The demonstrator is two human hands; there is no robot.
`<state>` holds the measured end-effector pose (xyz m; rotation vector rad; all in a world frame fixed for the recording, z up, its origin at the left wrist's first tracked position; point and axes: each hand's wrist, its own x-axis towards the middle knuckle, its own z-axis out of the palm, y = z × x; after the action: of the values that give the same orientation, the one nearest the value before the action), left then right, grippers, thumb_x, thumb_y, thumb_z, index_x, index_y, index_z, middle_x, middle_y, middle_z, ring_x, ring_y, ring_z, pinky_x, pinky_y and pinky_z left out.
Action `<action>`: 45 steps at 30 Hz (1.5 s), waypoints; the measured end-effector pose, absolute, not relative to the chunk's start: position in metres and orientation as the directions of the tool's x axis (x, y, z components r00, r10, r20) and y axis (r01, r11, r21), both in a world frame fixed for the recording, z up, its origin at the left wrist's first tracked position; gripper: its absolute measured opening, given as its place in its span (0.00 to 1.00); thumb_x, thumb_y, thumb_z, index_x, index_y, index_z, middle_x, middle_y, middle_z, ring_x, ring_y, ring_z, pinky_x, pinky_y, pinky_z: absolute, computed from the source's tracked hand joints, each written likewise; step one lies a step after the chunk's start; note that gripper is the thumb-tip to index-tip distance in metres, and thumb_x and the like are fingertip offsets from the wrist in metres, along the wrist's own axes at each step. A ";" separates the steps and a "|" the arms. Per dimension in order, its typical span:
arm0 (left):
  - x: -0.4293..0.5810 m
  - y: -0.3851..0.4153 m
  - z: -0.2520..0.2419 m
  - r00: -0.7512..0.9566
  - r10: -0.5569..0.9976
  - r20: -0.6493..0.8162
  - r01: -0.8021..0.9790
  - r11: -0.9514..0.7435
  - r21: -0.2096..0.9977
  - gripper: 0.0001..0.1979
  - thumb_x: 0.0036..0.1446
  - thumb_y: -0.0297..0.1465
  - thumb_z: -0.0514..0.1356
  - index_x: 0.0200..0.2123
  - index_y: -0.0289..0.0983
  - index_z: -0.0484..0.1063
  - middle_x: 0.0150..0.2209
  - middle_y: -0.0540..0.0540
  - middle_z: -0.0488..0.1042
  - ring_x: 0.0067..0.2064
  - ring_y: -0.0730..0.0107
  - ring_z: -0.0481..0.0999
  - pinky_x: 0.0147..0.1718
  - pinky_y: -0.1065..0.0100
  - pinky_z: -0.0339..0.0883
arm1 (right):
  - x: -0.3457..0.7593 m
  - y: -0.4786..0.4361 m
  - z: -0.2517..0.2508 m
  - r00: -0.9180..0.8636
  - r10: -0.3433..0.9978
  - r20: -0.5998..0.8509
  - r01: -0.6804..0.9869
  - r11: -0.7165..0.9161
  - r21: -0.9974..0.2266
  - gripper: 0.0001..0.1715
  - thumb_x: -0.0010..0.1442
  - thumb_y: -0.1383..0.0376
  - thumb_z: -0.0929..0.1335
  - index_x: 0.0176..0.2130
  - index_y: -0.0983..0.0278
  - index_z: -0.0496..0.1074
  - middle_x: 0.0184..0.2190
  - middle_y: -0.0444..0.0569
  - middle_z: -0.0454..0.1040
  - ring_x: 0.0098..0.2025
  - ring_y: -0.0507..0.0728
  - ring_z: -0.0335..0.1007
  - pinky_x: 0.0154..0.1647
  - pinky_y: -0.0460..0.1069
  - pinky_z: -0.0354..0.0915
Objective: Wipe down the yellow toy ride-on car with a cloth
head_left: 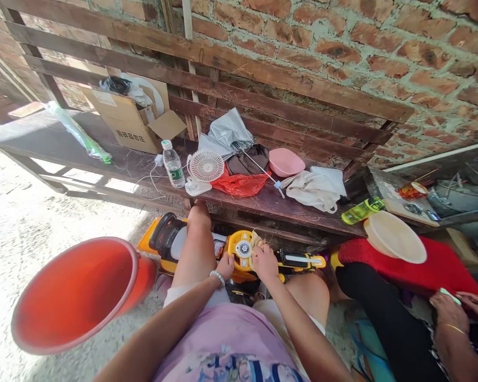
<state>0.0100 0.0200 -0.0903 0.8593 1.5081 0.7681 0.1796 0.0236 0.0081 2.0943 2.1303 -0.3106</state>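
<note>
A yellow toy steering wheel with a white and grey hub is in front of me, on a yellow and black ride-on toy between my legs. My left hand grips the wheel's lower left rim. On the other side, my right hand is closed on a tan cloth and presses it against the right rim. Part of the cloth is hidden under the fingers. A yellow and black arm of the toy extends to the right, beside my right hand.
A large red bucket stands at left. Along the wooden bench are a cardboard box, water bottle, white fan, umbrella and pink bowl. At right, a co-worker's hands hold something pale green near a cream basin.
</note>
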 end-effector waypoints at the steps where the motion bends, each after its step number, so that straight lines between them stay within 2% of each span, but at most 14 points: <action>1: 0.010 0.020 -0.091 -0.051 0.856 -0.514 0.093 0.517 0.851 0.14 0.66 0.46 0.59 0.35 0.41 0.68 0.26 0.50 0.72 0.36 0.62 0.78 0.44 0.59 0.77 | 0.177 0.020 0.008 -0.010 0.972 -0.235 0.996 -0.012 -0.092 0.19 0.71 0.61 0.64 0.58 0.58 0.74 0.54 0.54 0.71 0.55 0.61 0.68 0.55 0.51 0.65; 4: 0.007 0.020 -0.092 -0.050 0.842 -0.536 0.110 0.539 0.835 0.12 0.66 0.43 0.59 0.34 0.41 0.67 0.27 0.50 0.73 0.38 0.62 0.78 0.47 0.59 0.76 | 0.162 0.020 0.009 -0.020 0.982 -0.188 0.980 -0.018 -0.196 0.22 0.73 0.59 0.61 0.60 0.58 0.73 0.55 0.53 0.71 0.57 0.59 0.67 0.60 0.51 0.63; 6: 0.006 0.020 -0.091 -0.049 0.840 -0.541 0.126 0.543 0.830 0.11 0.66 0.40 0.59 0.34 0.41 0.66 0.28 0.50 0.72 0.37 0.63 0.77 0.47 0.59 0.75 | 0.150 0.027 0.011 -0.069 0.978 -0.199 0.978 0.027 -0.207 0.23 0.73 0.57 0.61 0.62 0.56 0.72 0.58 0.53 0.70 0.58 0.60 0.66 0.58 0.51 0.64; 10: 0.005 0.021 -0.089 -0.045 0.842 -0.537 0.141 0.538 0.831 0.09 0.67 0.36 0.58 0.34 0.41 0.65 0.30 0.51 0.71 0.36 0.65 0.76 0.45 0.61 0.74 | 0.133 0.038 0.017 -0.132 0.947 -0.292 0.985 0.093 -0.144 0.25 0.71 0.58 0.62 0.63 0.58 0.71 0.63 0.56 0.66 0.57 0.64 0.68 0.51 0.53 0.67; 16: 0.007 0.021 -0.084 -0.045 0.836 -0.547 0.127 0.548 0.827 0.09 0.68 0.34 0.57 0.32 0.42 0.63 0.28 0.53 0.68 0.32 0.67 0.73 0.41 0.63 0.74 | 0.138 0.041 0.030 -0.249 0.908 -0.336 0.967 0.250 -0.040 0.25 0.70 0.63 0.60 0.62 0.61 0.71 0.61 0.59 0.68 0.55 0.65 0.70 0.51 0.57 0.69; 19: 0.008 0.020 -0.082 -0.033 0.832 -0.554 0.123 0.554 0.823 0.10 0.67 0.34 0.57 0.32 0.42 0.63 0.27 0.53 0.68 0.30 0.67 0.73 0.37 0.65 0.73 | 0.136 0.042 0.033 -0.197 0.922 -0.334 0.979 0.206 -0.010 0.25 0.70 0.65 0.58 0.60 0.62 0.73 0.59 0.61 0.70 0.55 0.66 0.70 0.50 0.58 0.70; 22: 0.007 0.020 -0.081 -0.027 0.830 -0.558 0.124 0.556 0.822 0.11 0.67 0.35 0.59 0.31 0.42 0.63 0.26 0.53 0.68 0.30 0.67 0.73 0.37 0.64 0.73 | 0.131 0.040 0.032 -0.092 0.938 -0.333 0.995 0.095 -0.008 0.25 0.70 0.64 0.59 0.59 0.64 0.73 0.57 0.63 0.70 0.54 0.66 0.71 0.48 0.57 0.71; 25: 0.007 0.021 -0.081 -0.039 0.832 -0.554 0.132 0.554 0.822 0.12 0.65 0.36 0.60 0.30 0.43 0.62 0.25 0.54 0.66 0.30 0.66 0.73 0.41 0.62 0.73 | 0.128 0.034 0.029 -0.023 0.938 -0.346 1.000 0.021 -0.009 0.25 0.69 0.64 0.59 0.59 0.65 0.73 0.57 0.66 0.71 0.53 0.66 0.72 0.48 0.57 0.72; 28: 0.007 0.021 -0.082 -0.066 0.843 -0.534 0.143 0.538 0.831 0.12 0.65 0.34 0.60 0.29 0.43 0.62 0.26 0.53 0.67 0.35 0.64 0.74 0.48 0.61 0.70 | 0.128 0.023 0.026 -0.030 0.930 -0.366 1.000 0.028 -0.010 0.24 0.68 0.65 0.60 0.57 0.68 0.74 0.56 0.68 0.72 0.53 0.67 0.73 0.47 0.57 0.73; 31: 0.007 0.022 -0.081 -0.081 0.853 -0.516 0.150 0.522 0.839 0.11 0.65 0.30 0.58 0.29 0.42 0.63 0.27 0.51 0.69 0.38 0.63 0.75 0.52 0.61 0.68 | 0.127 0.010 0.024 -0.073 0.927 -0.367 0.997 0.074 -0.009 0.23 0.69 0.66 0.59 0.55 0.69 0.75 0.55 0.69 0.72 0.52 0.67 0.74 0.47 0.56 0.73; 40: 0.006 0.022 -0.076 -0.086 0.858 -0.506 0.148 0.514 0.845 0.12 0.66 0.26 0.55 0.28 0.42 0.62 0.28 0.50 0.70 0.40 0.63 0.76 0.53 0.61 0.69 | 0.123 0.014 0.023 -0.299 0.893 -0.336 0.951 0.307 -0.028 0.22 0.70 0.68 0.59 0.57 0.65 0.75 0.55 0.63 0.72 0.55 0.66 0.71 0.51 0.57 0.69; 42: 0.006 0.021 -0.075 -0.081 0.851 -0.518 0.143 0.525 0.839 0.12 0.66 0.26 0.55 0.28 0.42 0.62 0.28 0.51 0.69 0.39 0.64 0.75 0.51 0.61 0.71 | 0.124 0.027 0.024 -0.341 0.886 -0.314 0.937 0.347 -0.039 0.22 0.71 0.67 0.59 0.57 0.62 0.75 0.57 0.61 0.72 0.56 0.66 0.69 0.54 0.57 0.68; 45: 0.007 0.021 -0.074 -0.061 0.832 -0.551 0.122 0.554 0.823 0.09 0.67 0.29 0.56 0.32 0.41 0.64 0.28 0.51 0.69 0.36 0.65 0.76 0.41 0.62 0.76 | 0.126 0.047 0.026 -0.398 0.874 -0.279 0.914 0.403 -0.044 0.23 0.72 0.66 0.58 0.58 0.60 0.75 0.60 0.58 0.71 0.59 0.65 0.66 0.57 0.57 0.66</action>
<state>0.0070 0.0208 -0.0737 0.8421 1.5449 0.7114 0.1260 0.0466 0.0259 1.5846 2.4469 -0.2803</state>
